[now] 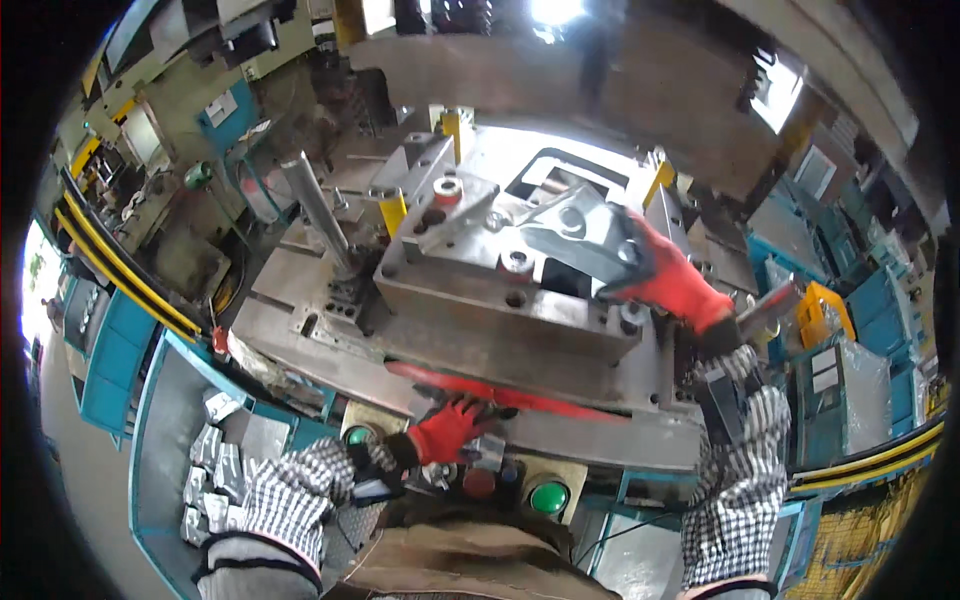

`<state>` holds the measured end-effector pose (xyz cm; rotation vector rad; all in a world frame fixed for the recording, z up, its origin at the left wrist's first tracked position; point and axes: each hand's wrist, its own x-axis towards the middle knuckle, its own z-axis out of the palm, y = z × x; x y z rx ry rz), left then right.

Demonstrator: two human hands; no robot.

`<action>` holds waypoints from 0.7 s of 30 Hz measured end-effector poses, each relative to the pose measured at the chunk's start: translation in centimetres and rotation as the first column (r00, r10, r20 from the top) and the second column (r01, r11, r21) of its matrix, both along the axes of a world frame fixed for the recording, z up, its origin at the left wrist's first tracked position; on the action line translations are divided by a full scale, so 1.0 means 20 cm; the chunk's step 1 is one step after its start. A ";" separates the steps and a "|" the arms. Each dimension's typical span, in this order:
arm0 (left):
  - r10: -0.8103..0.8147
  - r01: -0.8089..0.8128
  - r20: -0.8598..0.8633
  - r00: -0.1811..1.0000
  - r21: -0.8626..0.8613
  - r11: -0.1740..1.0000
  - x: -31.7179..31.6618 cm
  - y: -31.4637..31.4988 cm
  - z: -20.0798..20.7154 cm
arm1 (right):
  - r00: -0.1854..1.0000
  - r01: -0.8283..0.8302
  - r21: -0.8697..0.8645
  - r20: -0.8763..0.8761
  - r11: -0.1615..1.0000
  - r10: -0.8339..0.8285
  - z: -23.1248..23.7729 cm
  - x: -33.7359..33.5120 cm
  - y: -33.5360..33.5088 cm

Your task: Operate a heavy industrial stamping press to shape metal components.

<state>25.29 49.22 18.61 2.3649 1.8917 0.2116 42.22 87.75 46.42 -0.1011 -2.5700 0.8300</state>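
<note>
A narrow ledge of press bed (620, 440) shows between the front face of the die block (490, 316) and the near edge, where a long red bar (560, 403) lies; a steel post (313, 210) bounds the left, with open space above the block. 3 yellow posts (395, 212) stand around it, a green button (548, 497) sits below the bed, and silvery parts (228, 470) fill a blue bin (165, 420) at lower left. The right hand (680, 280), red-gloved, arm stretched forward, grips a gray metal part (580, 235) over the block's right half; the left hand (445, 430) reaches inward beside the bar, its hold impossible to tell.
</note>
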 end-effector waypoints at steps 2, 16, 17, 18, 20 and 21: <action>0.038 -0.046 0.121 0.992 0.062 0.997 -0.06 -0.07 0.01 | 0.964 0.045 -0.152 0.265 0.987 -0.003 0.05 -0.25 0.10; 0.569 -0.591 0.383 0.728 -0.072 0.804 -0.56 -1.01 0.32 | 0.826 -0.030 -0.157 0.553 0.987 0.113 -0.23 -0.83 0.32; 0.607 -0.636 0.390 0.692 -0.068 0.768 -0.58 -1.04 0.32 | 0.853 -0.049 -0.090 0.515 0.995 0.088 -0.28 -0.82 0.33; 0.637 -0.678 0.383 0.669 -0.039 0.734 -0.60 -1.07 0.30 | 0.879 -0.066 -0.021 0.473 0.998 0.068 -0.34 -0.82 0.33; 0.630 -0.689 0.428 0.648 -0.022 0.724 -0.61 -1.01 0.37 | 0.909 -0.046 0.182 0.415 0.982 -0.034 -0.39 -0.80 0.34; 0.628 -0.697 0.449 0.636 -0.015 0.717 -0.61 -0.98 0.41 | 0.911 -0.043 0.231 0.407 0.972 -0.057 -0.40 -0.80 0.33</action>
